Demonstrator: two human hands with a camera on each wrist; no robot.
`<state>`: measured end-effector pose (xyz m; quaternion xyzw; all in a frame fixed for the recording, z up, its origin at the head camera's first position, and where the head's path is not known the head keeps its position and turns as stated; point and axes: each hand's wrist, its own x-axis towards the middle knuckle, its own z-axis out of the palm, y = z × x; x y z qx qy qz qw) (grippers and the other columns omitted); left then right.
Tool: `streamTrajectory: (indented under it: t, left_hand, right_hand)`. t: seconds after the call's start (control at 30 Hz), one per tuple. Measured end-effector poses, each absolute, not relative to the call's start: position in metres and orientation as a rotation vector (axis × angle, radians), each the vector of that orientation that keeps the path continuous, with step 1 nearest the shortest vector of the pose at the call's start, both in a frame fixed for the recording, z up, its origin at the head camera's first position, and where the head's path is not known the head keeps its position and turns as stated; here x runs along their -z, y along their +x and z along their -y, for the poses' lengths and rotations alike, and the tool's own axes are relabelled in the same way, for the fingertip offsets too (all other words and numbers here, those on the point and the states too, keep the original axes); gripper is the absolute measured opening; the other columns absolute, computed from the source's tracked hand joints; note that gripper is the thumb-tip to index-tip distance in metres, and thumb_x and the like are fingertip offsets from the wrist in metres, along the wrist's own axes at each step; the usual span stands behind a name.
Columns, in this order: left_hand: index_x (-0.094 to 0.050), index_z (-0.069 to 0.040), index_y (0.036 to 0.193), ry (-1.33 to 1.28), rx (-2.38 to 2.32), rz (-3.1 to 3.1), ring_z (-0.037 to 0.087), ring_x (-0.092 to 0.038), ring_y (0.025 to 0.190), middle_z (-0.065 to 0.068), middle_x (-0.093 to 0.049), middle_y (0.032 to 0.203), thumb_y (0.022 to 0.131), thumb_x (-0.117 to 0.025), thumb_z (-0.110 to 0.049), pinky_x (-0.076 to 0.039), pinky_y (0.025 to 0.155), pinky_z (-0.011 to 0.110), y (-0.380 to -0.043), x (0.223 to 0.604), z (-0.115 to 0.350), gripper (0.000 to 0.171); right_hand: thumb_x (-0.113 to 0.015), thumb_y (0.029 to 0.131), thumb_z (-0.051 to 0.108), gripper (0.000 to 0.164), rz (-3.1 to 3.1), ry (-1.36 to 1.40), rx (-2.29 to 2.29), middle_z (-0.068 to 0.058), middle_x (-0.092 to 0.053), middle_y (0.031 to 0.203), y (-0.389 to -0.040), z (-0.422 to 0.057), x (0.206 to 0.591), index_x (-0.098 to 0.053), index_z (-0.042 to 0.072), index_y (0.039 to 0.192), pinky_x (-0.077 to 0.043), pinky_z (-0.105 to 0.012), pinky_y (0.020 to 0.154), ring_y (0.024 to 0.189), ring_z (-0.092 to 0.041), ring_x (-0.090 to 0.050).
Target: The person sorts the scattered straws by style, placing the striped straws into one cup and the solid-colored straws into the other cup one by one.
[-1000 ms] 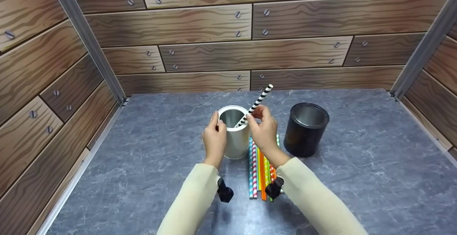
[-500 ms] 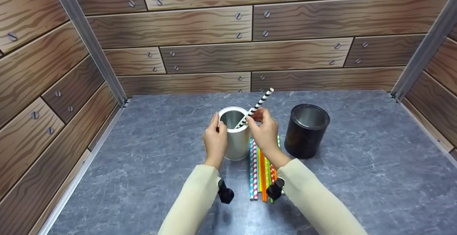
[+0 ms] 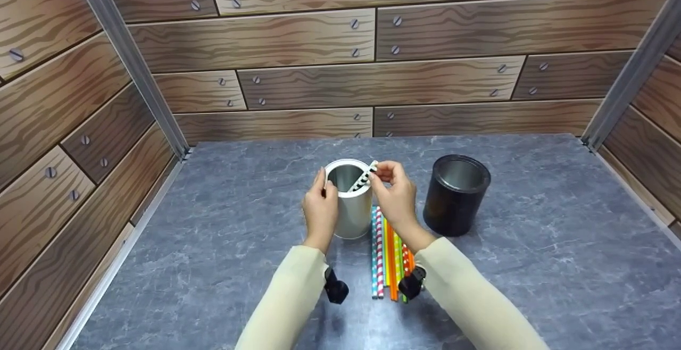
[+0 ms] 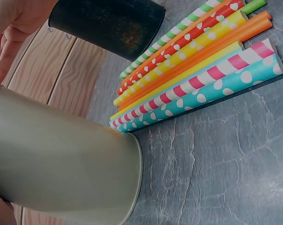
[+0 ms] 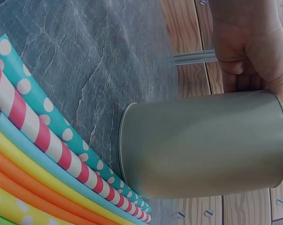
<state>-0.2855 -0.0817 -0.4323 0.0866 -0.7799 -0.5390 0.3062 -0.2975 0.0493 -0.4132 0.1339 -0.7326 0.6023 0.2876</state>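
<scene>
A white can (image 3: 352,219) stands upright on the table, its mouth facing up. My left hand (image 3: 321,209) grips its left rim, thumb and fingers on either side of the wall. At the right rim my right hand (image 3: 395,196) pinches a black-and-white striped paper straw (image 3: 362,181), which leans down into the can with only a short upper end above the rim. Beside the can lies a row of coloured paper straws (image 3: 379,254); in the left wrist view the teal dotted straw (image 4: 202,97) and the pink-striped straw (image 4: 195,83) lie closest to the can's base.
A black can (image 3: 456,196) stands upright to the right of my right hand. The grey marbled table (image 3: 223,222) is bordered by wood-patterned panels (image 3: 308,86) at the back and sides.
The striped straw has slid down into the white can; its top, once well above my right hand, is now level with my fingertips. My left hand and the cans have stayed in place.
</scene>
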Motion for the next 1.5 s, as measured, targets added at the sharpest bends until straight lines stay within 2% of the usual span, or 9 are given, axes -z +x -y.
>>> streamTrajectory:
  t: [0.07,0.2,0.27,0.6,0.83,0.97,1.07,1.33,1.5]
  left_hand:
    - [-0.054,-0.003,0.128,0.235,1.432,2.063,0.019,-0.055,0.075,0.011,-0.053,0.130,0.088,-0.049,-0.011,-0.042,0.061,0.025,-0.285,0.433,0.081,0.041]
    - [-0.054,-0.003,0.128,0.233,1.439,2.057,0.022,-0.059,0.107,0.010,-0.053,0.130,0.088,-0.049,-0.011,-0.048,0.077,0.030,-0.285,0.432,0.081,0.041]
    - [-0.054,-0.003,0.128,0.235,1.438,2.060,0.021,-0.049,0.122,0.010,-0.053,0.131,0.088,-0.050,-0.011,-0.046,0.087,0.033,-0.285,0.432,0.081,0.041]
    - [-0.054,-0.003,0.129,0.232,1.454,2.066,0.023,-0.048,0.123,0.011,-0.053,0.131,0.088,-0.050,-0.011,-0.046,0.087,0.035,-0.285,0.432,0.081,0.042]
    - [-0.053,-0.005,0.130,0.253,1.447,2.086,0.019,-0.047,0.123,0.009,-0.052,0.132,0.089,-0.050,-0.013,-0.046,0.086,0.033,-0.285,0.434,0.082,0.042]
    - [-0.052,-0.006,0.130,0.240,1.451,2.091,0.018,-0.060,0.094,0.007,-0.051,0.133,0.089,-0.049,-0.013,-0.043,0.068,0.027,-0.285,0.434,0.082,0.042]
    - [-0.052,-0.005,0.131,0.223,1.454,2.086,0.018,-0.055,0.080,0.008,-0.051,0.134,0.089,-0.049,-0.011,-0.037,0.061,0.025,-0.285,0.434,0.082,0.042]
    - [-0.051,-0.004,0.131,0.219,1.468,2.080,0.017,-0.048,0.121,0.009,-0.050,0.134,0.089,-0.049,-0.012,-0.040,0.075,0.028,-0.284,0.432,0.082,0.042]
    - [-0.052,-0.003,0.130,0.215,1.459,2.071,0.020,-0.046,0.124,0.010,-0.051,0.133,0.089,-0.049,-0.011,-0.044,0.080,0.030,-0.284,0.432,0.082,0.042]
  right_hand:
    - [-0.067,0.079,-0.001,0.021,1.968,0.348,-1.620,-0.018,-0.065,0.087,-0.298,-0.053,0.414,-0.058,-0.006,0.097,-0.051,-0.033,0.076,0.080,-0.028,-0.063]
    - [-0.066,0.080,0.001,0.021,1.979,0.338,-1.636,-0.017,-0.066,0.087,-0.299,-0.061,0.414,-0.057,-0.005,0.098,-0.050,-0.024,0.076,0.081,-0.026,-0.063]
    - [-0.066,0.081,0.001,0.021,1.976,0.340,-1.630,-0.017,-0.066,0.087,-0.299,-0.066,0.413,-0.057,-0.006,0.098,-0.049,-0.022,0.076,0.081,-0.025,-0.063]
    - [-0.066,0.080,-0.001,0.021,1.979,0.329,-1.604,-0.018,-0.065,0.086,-0.301,-0.093,0.416,-0.057,-0.008,0.097,-0.048,-0.015,0.074,0.077,-0.009,-0.060]
    - [-0.068,0.080,0.004,0.023,2.120,0.241,-1.564,-0.017,-0.065,0.087,-0.299,-0.107,0.428,-0.059,-0.006,0.098,-0.047,-0.015,0.072,0.079,-0.019,-0.061]
    - [-0.069,0.080,0.007,0.025,2.207,0.207,-1.522,-0.016,-0.065,0.089,-0.295,-0.113,0.434,-0.059,-0.004,0.100,-0.048,-0.018,0.073,0.081,-0.023,-0.062]
    - [-0.070,0.080,0.008,0.027,2.257,0.186,-1.498,-0.016,-0.066,0.091,-0.293,-0.117,0.438,-0.060,-0.004,0.102,-0.049,-0.022,0.074,0.082,-0.025,-0.062]
    - [-0.072,0.078,0.012,0.029,2.394,0.102,-1.417,-0.017,-0.067,0.089,-0.289,-0.124,0.451,-0.061,-0.004,0.100,-0.051,-0.036,0.075,0.082,-0.028,-0.063]
    - [-0.073,0.077,0.014,0.031,2.503,0.071,-1.350,-0.016,-0.066,0.087,-0.288,-0.129,0.460,-0.061,-0.004,0.099,-0.051,-0.037,0.075,0.080,-0.028,-0.063]
